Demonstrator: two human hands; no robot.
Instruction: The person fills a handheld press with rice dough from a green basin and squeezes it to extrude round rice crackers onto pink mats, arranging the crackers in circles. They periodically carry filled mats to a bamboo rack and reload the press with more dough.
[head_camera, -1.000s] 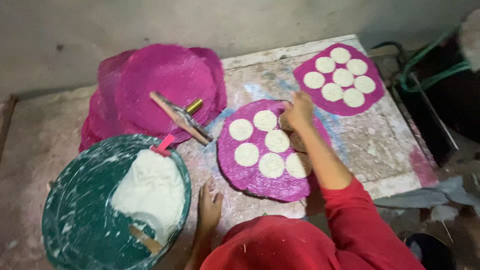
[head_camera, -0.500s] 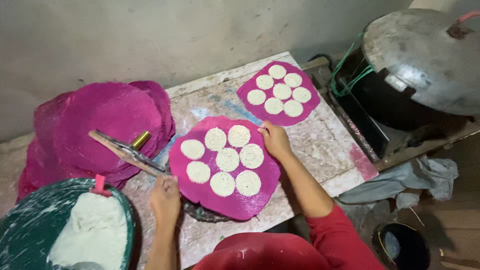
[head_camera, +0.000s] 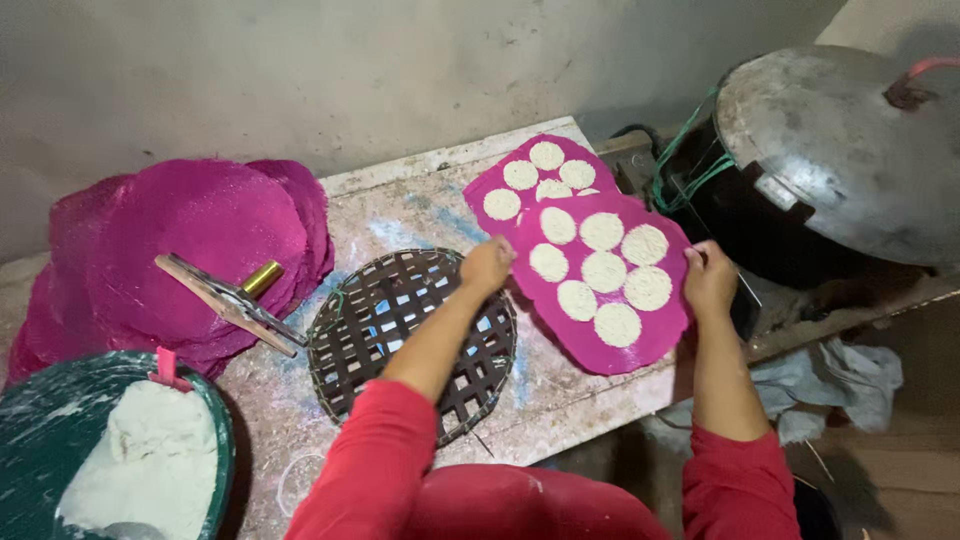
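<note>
Both of my hands hold a round pink mesh sheet (head_camera: 640, 345) carrying several flat white dough discs (head_camera: 602, 271). My left hand (head_camera: 487, 266) grips its left edge and my right hand (head_camera: 709, 280) grips its right edge. The sheet hovers above the table's right side, partly overlapping a second pink sheet (head_camera: 492, 182) with white discs lying at the back. A dark woven round mat (head_camera: 380, 325) lies bare on the table, left of the held sheet.
A pile of pink mesh sheets (head_camera: 190, 240) sits at the left with a wooden and metal tool (head_camera: 232, 300) on top. A green basin (head_camera: 40, 430) holds white dough (head_camera: 140, 470). A large metal lid (head_camera: 850, 150) covers a black pot at right. Grey cloth (head_camera: 840, 375) hangs below.
The pink sheet with discs has been lifted off the woven mat and moved right, over the other sheet's edge. My left hand moved from the basin side onto the sheet's left edge.
</note>
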